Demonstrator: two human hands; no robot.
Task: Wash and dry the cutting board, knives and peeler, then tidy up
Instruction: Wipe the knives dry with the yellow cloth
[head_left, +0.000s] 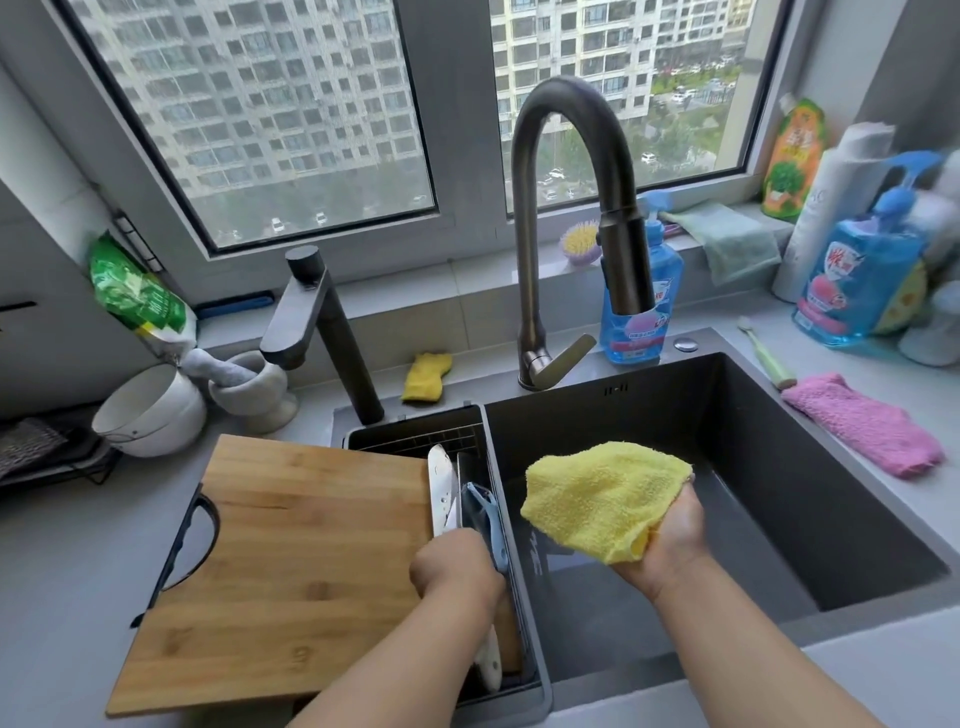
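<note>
Cutting board (306, 566): on the tabletop (62, 597), left of the sink (779, 467), its edge over the rack.
Rack (524, 613): in the sink's left side, holding knives (441, 488) and peeler (485, 514).
Faucet (571, 208): behind the sink.

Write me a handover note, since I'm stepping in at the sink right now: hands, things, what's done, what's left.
Left hand: reaching into the drain basket, gripping a white knife; the blue peeler lies beside it.
Right hand: holding the yellow cloth over the sink.
Cutting board: on the counter, its edge overlapping the basket.
Done: tap is off.
Left: dry knives and peeler, tidy up.
</note>
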